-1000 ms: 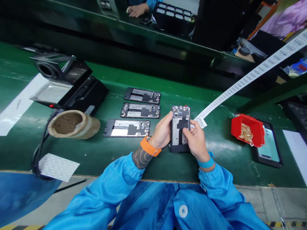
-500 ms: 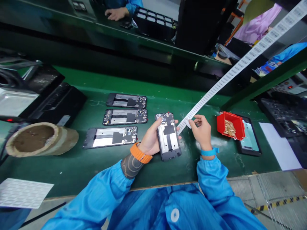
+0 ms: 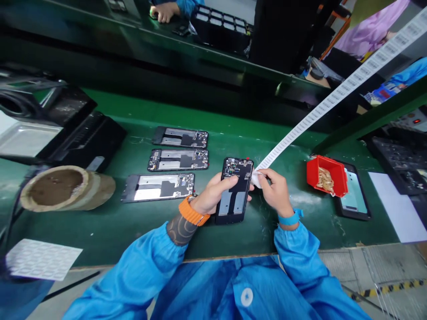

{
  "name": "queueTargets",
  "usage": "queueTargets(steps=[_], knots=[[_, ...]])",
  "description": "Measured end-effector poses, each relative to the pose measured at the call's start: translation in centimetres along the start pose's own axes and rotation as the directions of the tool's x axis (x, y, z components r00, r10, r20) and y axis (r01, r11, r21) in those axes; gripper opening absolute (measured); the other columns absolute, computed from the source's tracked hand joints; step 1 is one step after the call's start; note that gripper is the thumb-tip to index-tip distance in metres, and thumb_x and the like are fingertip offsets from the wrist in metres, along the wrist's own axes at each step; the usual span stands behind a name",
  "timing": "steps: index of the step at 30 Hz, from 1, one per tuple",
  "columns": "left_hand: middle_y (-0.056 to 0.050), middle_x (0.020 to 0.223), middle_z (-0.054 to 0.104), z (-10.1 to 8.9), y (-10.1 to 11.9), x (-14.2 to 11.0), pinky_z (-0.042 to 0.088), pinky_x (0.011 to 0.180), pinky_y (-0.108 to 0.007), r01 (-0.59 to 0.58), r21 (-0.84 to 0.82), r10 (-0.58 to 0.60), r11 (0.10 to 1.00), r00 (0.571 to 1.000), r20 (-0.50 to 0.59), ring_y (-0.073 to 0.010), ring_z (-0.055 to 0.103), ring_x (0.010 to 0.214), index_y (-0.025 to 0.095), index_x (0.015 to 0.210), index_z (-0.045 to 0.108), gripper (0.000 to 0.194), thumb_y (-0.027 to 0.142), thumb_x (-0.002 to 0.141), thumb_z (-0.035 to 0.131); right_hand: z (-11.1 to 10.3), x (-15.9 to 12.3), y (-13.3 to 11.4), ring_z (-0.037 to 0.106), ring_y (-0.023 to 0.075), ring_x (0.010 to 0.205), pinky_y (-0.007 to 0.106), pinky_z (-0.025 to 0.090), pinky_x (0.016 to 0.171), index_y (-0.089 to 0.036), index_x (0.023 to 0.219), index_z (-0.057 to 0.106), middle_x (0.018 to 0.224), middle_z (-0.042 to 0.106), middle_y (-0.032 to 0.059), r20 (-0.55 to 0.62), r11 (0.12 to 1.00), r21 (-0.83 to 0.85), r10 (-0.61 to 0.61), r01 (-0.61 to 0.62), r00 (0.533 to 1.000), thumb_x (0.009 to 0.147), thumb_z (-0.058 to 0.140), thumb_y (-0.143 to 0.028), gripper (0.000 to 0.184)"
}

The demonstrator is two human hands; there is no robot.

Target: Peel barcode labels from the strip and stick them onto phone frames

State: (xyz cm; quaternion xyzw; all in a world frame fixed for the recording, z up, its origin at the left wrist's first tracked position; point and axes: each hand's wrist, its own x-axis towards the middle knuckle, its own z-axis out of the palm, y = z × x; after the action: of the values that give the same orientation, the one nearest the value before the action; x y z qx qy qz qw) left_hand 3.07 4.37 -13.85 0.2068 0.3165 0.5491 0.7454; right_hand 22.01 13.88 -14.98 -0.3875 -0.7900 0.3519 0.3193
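Note:
My left hand [image 3: 212, 194] grips an opened phone [image 3: 232, 208] by its sides, thumb over the circuit board at the top. The phone is tilted, its inner side facing me. At its right edge, my right hand [image 3: 275, 192] pinches the lower end of a long white strip of barcode labels [image 3: 312, 119], where a crumpled white bit shows at the fingertips. The strip runs up to the top right. Left of my hands, three more opened phones lie flat: a far one [image 3: 180, 137], a middle one [image 3: 179, 159] and a near one [image 3: 158, 188].
A red bin [image 3: 327, 176] of small tan pieces stands at the right beside a dark tray [image 3: 364, 212]. At the left are a cardboard tube [image 3: 96, 192], black equipment [image 3: 96, 142] and a label sheet [image 3: 43, 260]. A co-worker's hand [image 3: 165, 12] shows beyond the divider.
The held phone has turned and tilted, its metal plate now darker. My right hand has come closer to the phone's right edge with the strip, and my left thumb lies further over the board.

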Motion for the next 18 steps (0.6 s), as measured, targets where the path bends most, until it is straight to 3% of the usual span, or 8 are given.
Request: queueTargets(steps=[3, 7, 12, 18], knots=[[-0.015, 0.102, 0.076, 0.05, 0.28, -0.21, 0.062, 0.071, -0.039, -0.023, 0.000, 0.023, 1.000, 0.999, 0.030, -0.0290, 0.075, 0.081, 0.012, 0.115, 0.066, 0.064, 0.055, 0.071, 0.084, 0.05, -0.11, 0.10, 0.066, 0.0186, 0.080, 0.031, 0.050, 0.076, -0.021, 0.098, 0.068, 0.090, 0.074, 0.0036, -0.046, 0.998, 0.061, 0.016, -0.013, 0.999, 0.094, 0.056, -0.031, 0.016], [-0.016, 0.102, 0.076, 0.00, 0.37, -0.28, 0.062, 0.068, -0.037, -0.008, 0.073, 0.004, 0.997, 0.999, 0.045, -0.0292, 0.076, 0.081, 0.013, 0.115, 0.066, 0.064, 0.054, 0.070, 0.086, -0.03, -0.19, -0.07, 0.063, 0.0167, 0.073, 0.029, 0.050, 0.071, -0.021, 0.088, 0.064, 0.080, 0.071, 0.0012, -0.096, 0.994, 0.102, 0.039, -0.029, 0.995, 0.091, 0.060, -0.031, 0.011], [-0.015, 0.101, 0.077, 0.17, 0.32, -0.46, 0.062, 0.070, -0.035, 0.006, 0.161, -0.010, 0.987, 1.000, 0.024, -0.0273, 0.076, 0.080, 0.013, 0.120, 0.064, 0.066, 0.050, 0.071, 0.088, -0.17, -0.30, -0.56, 0.062, 0.0165, 0.071, 0.030, 0.048, 0.071, -0.021, 0.082, 0.064, 0.077, 0.070, 0.0009, -0.087, 0.997, 0.082, 0.002, 0.005, 0.996, 0.091, 0.061, -0.030, 0.013], [-0.016, 0.100, 0.077, 0.22, 0.22, -0.44, 0.062, 0.070, -0.036, 0.012, 0.151, -0.016, 0.988, 1.000, 0.020, -0.0281, 0.076, 0.079, 0.012, 0.116, 0.066, 0.065, 0.052, 0.070, 0.088, -0.24, -0.36, -0.77, 0.062, 0.0164, 0.071, 0.030, 0.049, 0.071, -0.021, 0.083, 0.065, 0.079, 0.071, 0.0013, -0.056, 0.994, 0.098, -0.034, 0.040, 0.998, 0.093, 0.059, -0.031, 0.016]])
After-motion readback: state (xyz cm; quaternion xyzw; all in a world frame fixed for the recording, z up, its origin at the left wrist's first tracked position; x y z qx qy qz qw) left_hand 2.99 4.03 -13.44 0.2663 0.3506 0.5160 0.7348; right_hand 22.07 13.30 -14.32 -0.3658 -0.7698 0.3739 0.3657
